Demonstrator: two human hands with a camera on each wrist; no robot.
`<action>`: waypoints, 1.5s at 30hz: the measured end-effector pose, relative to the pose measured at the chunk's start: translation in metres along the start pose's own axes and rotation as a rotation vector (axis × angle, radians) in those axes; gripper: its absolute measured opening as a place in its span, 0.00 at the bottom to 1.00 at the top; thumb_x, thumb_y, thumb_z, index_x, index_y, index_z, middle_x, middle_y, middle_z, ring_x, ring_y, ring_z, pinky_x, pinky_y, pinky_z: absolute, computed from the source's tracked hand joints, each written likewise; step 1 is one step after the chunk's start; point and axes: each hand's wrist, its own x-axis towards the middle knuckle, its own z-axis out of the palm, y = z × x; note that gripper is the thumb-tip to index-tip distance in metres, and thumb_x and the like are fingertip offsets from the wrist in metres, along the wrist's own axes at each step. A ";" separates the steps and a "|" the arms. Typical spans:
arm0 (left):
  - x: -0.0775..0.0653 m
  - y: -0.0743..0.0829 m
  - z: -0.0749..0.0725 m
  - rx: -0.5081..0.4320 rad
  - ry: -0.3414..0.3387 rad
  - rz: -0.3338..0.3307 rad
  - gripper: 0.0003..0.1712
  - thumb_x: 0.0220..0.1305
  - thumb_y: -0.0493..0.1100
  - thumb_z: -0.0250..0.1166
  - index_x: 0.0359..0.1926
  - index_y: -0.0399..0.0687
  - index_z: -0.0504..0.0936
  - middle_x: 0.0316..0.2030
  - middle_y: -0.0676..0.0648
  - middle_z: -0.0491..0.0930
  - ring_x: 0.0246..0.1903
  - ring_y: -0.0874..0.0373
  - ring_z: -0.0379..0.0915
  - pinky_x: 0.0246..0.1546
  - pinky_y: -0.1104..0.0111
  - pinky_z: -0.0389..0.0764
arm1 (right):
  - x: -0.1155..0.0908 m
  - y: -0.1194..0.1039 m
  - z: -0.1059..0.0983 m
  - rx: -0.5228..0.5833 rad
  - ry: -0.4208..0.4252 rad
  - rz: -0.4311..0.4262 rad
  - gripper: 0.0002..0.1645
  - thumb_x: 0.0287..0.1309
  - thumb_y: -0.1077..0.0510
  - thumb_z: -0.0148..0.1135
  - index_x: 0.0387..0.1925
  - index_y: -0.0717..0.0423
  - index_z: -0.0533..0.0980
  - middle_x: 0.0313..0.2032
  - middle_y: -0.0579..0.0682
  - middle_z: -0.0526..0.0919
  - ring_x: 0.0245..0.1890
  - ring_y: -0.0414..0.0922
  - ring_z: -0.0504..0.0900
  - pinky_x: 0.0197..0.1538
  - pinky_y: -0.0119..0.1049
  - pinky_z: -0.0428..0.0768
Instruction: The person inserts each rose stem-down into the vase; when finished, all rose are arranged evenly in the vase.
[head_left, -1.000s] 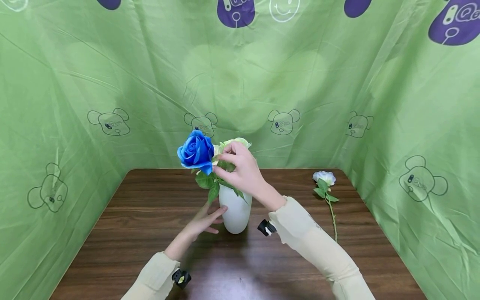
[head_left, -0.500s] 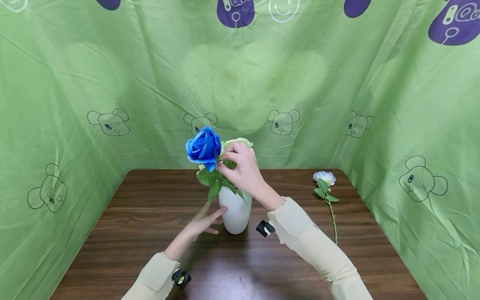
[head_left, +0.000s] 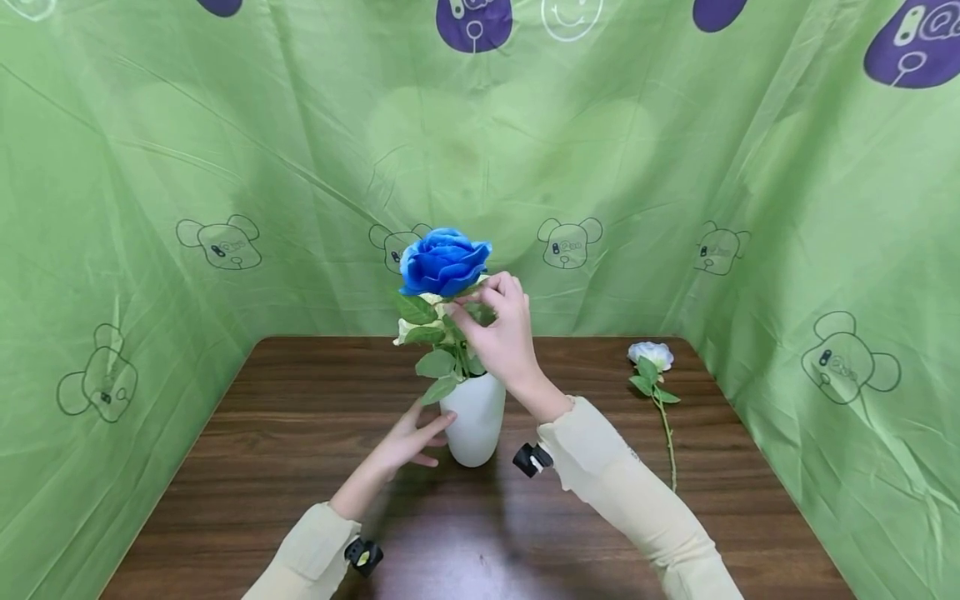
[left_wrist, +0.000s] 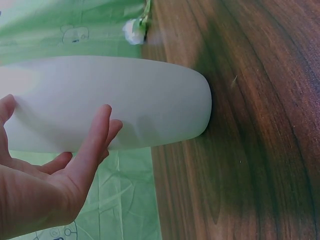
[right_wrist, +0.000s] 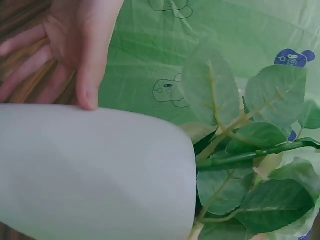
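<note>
A white vase [head_left: 474, 425] stands upright on the table with leafy stems in its mouth. My right hand [head_left: 506, 337] pinches the blue rose [head_left: 444, 262] just beneath its bloom, above the vase. Pale cream flowers [head_left: 407, 331] are partly hidden behind its leaves and my fingers. My left hand [head_left: 411, 442] is at the vase's left side, fingers spread and fairly straight; in the right wrist view its thumb [right_wrist: 90, 95] touches the vase wall. The left wrist view shows the vase [left_wrist: 140, 100] from the side. Green leaves [right_wrist: 272, 205] fan out beyond the mouth in the right wrist view.
A pale lilac-white flower [head_left: 651, 357] with a long stem lies at the right of the brown wooden table [head_left: 315, 392]. Green printed cloth [head_left: 480, 150] encloses the table at the back and both sides.
The blue rose has moved right and up, its bloom turning more upright over the vase, with my right hand shifting along. The left hand stays at the vase.
</note>
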 end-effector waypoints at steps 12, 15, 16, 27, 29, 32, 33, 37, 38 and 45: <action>0.000 -0.001 -0.002 -0.005 0.000 -0.009 0.42 0.57 0.55 0.59 0.65 0.49 0.48 0.54 0.31 0.62 0.44 0.37 0.69 0.26 0.55 0.79 | 0.000 0.003 -0.002 0.003 0.016 -0.192 0.07 0.39 0.62 0.70 0.24 0.59 0.79 0.30 0.47 0.71 0.34 0.45 0.67 0.36 0.42 0.60; 0.000 0.000 -0.002 -0.002 0.005 -0.005 0.43 0.57 0.55 0.59 0.66 0.49 0.47 0.54 0.30 0.62 0.44 0.37 0.69 0.26 0.55 0.79 | 0.002 0.004 -0.004 -0.009 -0.001 -0.239 0.07 0.40 0.62 0.69 0.24 0.59 0.79 0.31 0.48 0.71 0.33 0.46 0.66 0.34 0.41 0.60; 0.000 0.000 -0.002 0.000 0.004 -0.004 0.42 0.57 0.55 0.59 0.66 0.49 0.47 0.54 0.30 0.62 0.44 0.37 0.69 0.26 0.55 0.79 | 0.003 0.005 -0.004 -0.011 0.011 -0.260 0.07 0.40 0.63 0.69 0.24 0.59 0.79 0.30 0.48 0.71 0.32 0.46 0.66 0.33 0.41 0.60; -0.001 0.001 -0.003 0.009 -0.017 -0.012 0.40 0.57 0.56 0.58 0.63 0.45 0.51 0.55 0.30 0.61 0.46 0.36 0.68 0.27 0.56 0.79 | 0.001 0.015 -0.003 0.001 0.017 -0.335 0.02 0.40 0.68 0.61 0.22 0.61 0.78 0.26 0.50 0.69 0.29 0.49 0.64 0.31 0.41 0.59; -0.001 0.001 -0.003 0.007 -0.022 -0.009 0.40 0.58 0.55 0.58 0.63 0.45 0.51 0.55 0.30 0.61 0.46 0.36 0.67 0.27 0.56 0.79 | -0.002 0.016 -0.001 0.001 -0.011 -0.315 0.01 0.40 0.67 0.60 0.20 0.60 0.76 0.26 0.48 0.68 0.29 0.47 0.64 0.31 0.40 0.59; -0.002 0.003 -0.003 0.002 -0.026 -0.011 0.39 0.58 0.55 0.58 0.63 0.46 0.52 0.54 0.30 0.61 0.46 0.36 0.67 0.27 0.56 0.79 | -0.005 0.017 0.001 0.007 -0.058 -0.291 0.01 0.42 0.66 0.59 0.20 0.60 0.76 0.27 0.47 0.70 0.31 0.47 0.65 0.32 0.39 0.59; -0.003 0.005 -0.003 0.000 -0.029 -0.009 0.38 0.58 0.54 0.58 0.63 0.46 0.52 0.54 0.30 0.62 0.46 0.35 0.67 0.27 0.56 0.79 | -0.006 0.017 0.001 0.005 -0.074 -0.288 0.03 0.43 0.65 0.59 0.19 0.59 0.75 0.27 0.47 0.70 0.31 0.47 0.65 0.32 0.39 0.60; -0.011 0.017 -0.001 -0.004 -0.040 -0.008 0.37 0.60 0.52 0.57 0.63 0.43 0.51 0.54 0.28 0.62 0.46 0.34 0.66 0.28 0.55 0.78 | -0.009 0.017 0.002 -0.011 -0.118 -0.288 0.05 0.44 0.63 0.61 0.19 0.59 0.76 0.26 0.45 0.73 0.33 0.47 0.67 0.30 0.38 0.60; -0.013 0.020 0.000 -0.004 -0.043 -0.010 0.36 0.60 0.51 0.57 0.63 0.42 0.51 0.53 0.28 0.62 0.46 0.33 0.66 0.28 0.55 0.78 | -0.010 0.017 0.002 -0.016 -0.129 -0.289 0.05 0.45 0.62 0.62 0.18 0.58 0.76 0.25 0.45 0.73 0.33 0.46 0.67 0.30 0.38 0.60; -0.015 0.022 0.000 -0.016 -0.051 -0.014 0.34 0.61 0.50 0.56 0.62 0.42 0.52 0.54 0.28 0.61 0.47 0.32 0.65 0.29 0.54 0.78 | -0.015 0.017 0.001 -0.034 -0.226 -0.240 0.03 0.46 0.62 0.62 0.25 0.58 0.77 0.28 0.47 0.76 0.33 0.44 0.67 0.31 0.37 0.60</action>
